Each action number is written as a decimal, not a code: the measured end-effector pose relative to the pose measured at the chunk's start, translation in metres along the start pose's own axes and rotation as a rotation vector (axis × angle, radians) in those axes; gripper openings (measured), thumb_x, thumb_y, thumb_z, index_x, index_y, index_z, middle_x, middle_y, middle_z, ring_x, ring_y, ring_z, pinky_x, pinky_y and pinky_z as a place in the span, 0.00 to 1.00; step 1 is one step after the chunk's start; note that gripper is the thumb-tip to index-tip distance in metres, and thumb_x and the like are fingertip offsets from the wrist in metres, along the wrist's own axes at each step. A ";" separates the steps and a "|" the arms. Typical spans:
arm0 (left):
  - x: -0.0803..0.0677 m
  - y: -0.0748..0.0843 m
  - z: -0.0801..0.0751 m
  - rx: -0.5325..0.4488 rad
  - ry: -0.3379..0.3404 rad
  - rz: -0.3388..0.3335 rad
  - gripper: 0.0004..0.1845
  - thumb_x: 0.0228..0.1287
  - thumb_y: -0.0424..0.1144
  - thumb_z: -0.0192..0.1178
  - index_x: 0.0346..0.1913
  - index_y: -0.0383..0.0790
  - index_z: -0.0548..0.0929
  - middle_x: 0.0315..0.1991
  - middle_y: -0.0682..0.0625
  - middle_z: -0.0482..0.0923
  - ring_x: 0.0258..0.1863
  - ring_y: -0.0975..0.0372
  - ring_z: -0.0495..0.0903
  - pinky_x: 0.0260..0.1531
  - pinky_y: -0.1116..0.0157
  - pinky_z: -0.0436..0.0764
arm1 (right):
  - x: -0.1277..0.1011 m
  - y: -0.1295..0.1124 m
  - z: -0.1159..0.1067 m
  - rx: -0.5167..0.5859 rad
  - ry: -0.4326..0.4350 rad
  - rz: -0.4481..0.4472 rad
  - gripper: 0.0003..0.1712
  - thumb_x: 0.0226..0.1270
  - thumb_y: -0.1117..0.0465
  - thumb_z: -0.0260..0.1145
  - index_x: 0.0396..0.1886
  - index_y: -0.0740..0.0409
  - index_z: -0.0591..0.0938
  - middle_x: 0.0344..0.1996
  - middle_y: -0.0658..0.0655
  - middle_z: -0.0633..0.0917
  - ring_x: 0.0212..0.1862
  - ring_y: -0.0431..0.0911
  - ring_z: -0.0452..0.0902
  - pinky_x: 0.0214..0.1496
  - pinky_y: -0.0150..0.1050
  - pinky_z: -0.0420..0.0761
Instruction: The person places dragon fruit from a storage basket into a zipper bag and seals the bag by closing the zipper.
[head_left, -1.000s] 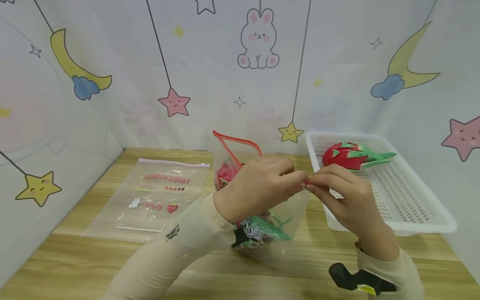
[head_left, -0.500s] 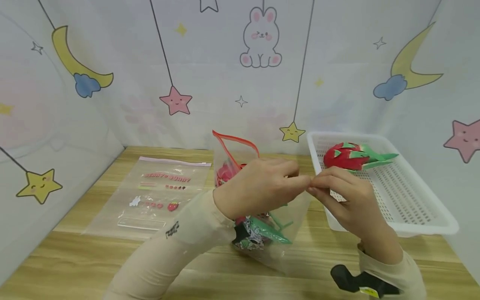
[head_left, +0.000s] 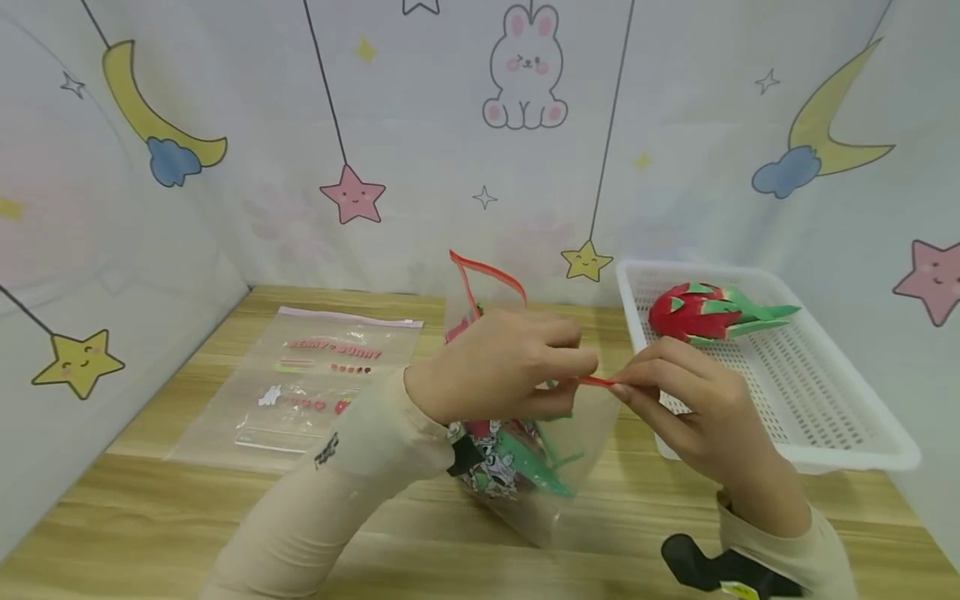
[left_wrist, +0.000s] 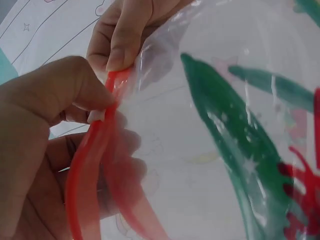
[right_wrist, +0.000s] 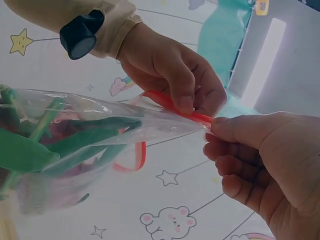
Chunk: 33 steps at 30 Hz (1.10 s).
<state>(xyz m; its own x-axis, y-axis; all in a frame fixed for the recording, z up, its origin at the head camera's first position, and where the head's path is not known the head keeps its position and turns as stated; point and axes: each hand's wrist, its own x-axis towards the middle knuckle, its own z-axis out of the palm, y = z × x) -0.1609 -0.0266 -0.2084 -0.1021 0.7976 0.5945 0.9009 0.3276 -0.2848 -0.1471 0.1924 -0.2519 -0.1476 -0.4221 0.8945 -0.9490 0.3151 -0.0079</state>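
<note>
Both hands pinch the bag's red zip strip
Left hand and right hand clamp it above the wooden table; white basket at 3 o'clock, star-printed curtain at 12.

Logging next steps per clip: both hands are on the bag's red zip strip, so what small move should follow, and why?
Probably slide the left hand leftward along the red zip strip, pressing it closed, while the right hand pinches its end. The strip farther back loops open, and the toy dragon fruit is inside the bag.

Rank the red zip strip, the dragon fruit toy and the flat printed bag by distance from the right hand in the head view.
1. Red zip strip, pinched by right hand.
2. Dragon fruit toy, in the basket behind.
3. Flat printed bag, far left.
</note>
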 end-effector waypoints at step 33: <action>-0.011 0.001 -0.012 -0.075 -0.020 -0.045 0.07 0.59 0.31 0.60 0.27 0.42 0.75 0.21 0.53 0.67 0.20 0.64 0.66 0.23 0.75 0.65 | -0.001 0.002 0.007 -0.021 0.020 -0.025 0.21 0.69 0.51 0.61 0.23 0.63 0.84 0.22 0.53 0.81 0.26 0.40 0.72 0.27 0.25 0.72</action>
<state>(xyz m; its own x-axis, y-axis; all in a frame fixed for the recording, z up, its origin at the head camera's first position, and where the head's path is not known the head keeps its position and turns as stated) -0.1538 -0.0408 -0.2063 -0.1508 0.7933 0.5898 0.9243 0.3248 -0.2005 -0.1503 0.1876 -0.2553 -0.1184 -0.4134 0.9028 -0.9462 0.3226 0.0236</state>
